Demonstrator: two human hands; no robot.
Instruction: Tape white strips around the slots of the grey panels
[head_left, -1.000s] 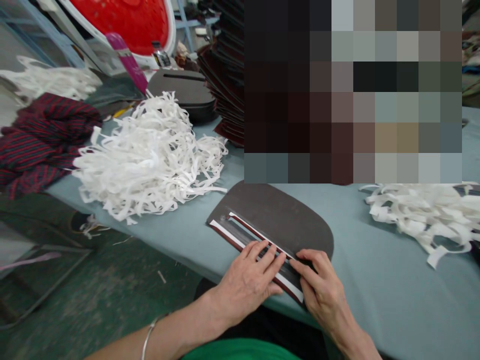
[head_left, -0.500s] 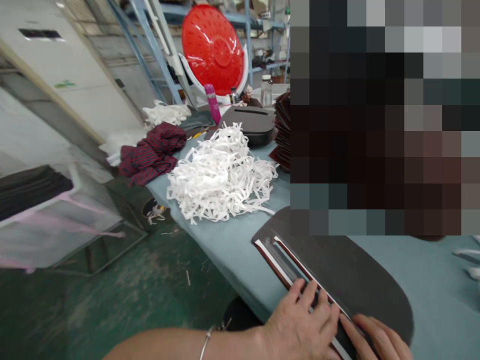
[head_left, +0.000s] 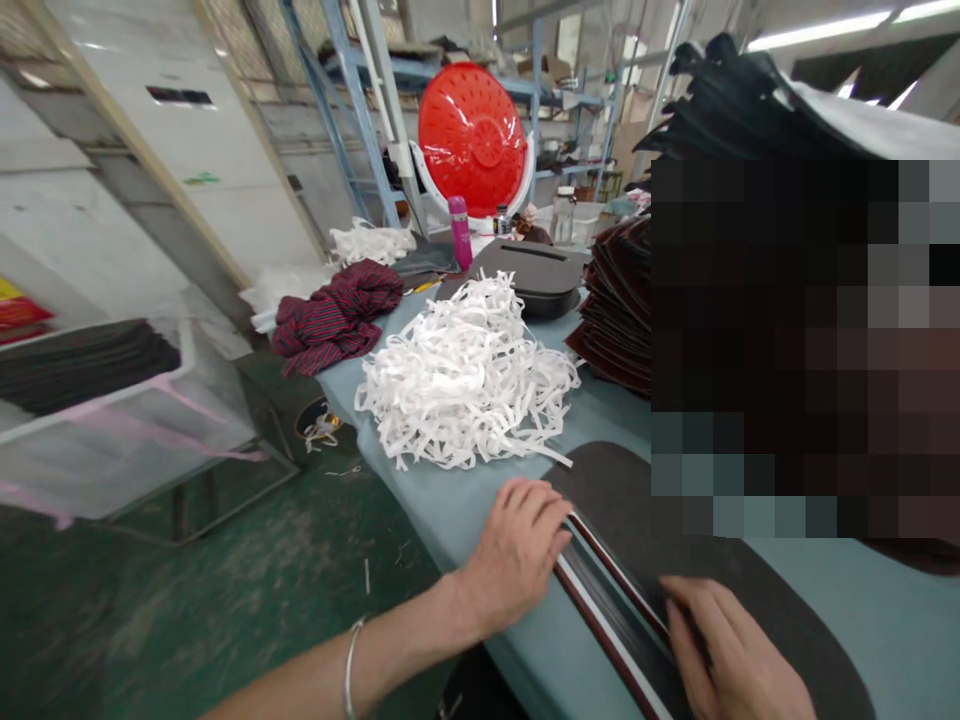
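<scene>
Several long strips of white and dark red trim [head_left: 611,640] lie lengthwise along a rounded dark brown panel [head_left: 600,490], which sits at the near edge of the pale blue tabletop [head_left: 420,510]. The left hand [head_left: 517,555] lies open and relaxed, palm down, with its fingertips at the panel's edge just beside the strips, and it grasps nothing. A silver bangle [head_left: 349,672] circles that wrist. The right hand [head_left: 731,650] rests on the panel across the far ends of the strips with its fingers bent downward (whether they pinch anything, I cannot tell from this angle). Beyond the hands, a loose heap of white paper-like ribbons [head_left: 469,385] sits on the tabletop, near a crumpled maroon striped cloth [head_left: 337,315]. A stack of dark panels [head_left: 611,320] stands to the right of the heap, partly behind a pixelated block that hides much of the right side of the view. Farther back lie a dark slotted panel [head_left: 529,275], a pink flask [head_left: 460,232] and a clear bottle [head_left: 563,215], with a red plastic colander [head_left: 471,140] propped up behind them. A bin of dark sheets [head_left: 90,385] stands on the green floor [head_left: 202,610] to the left.
</scene>
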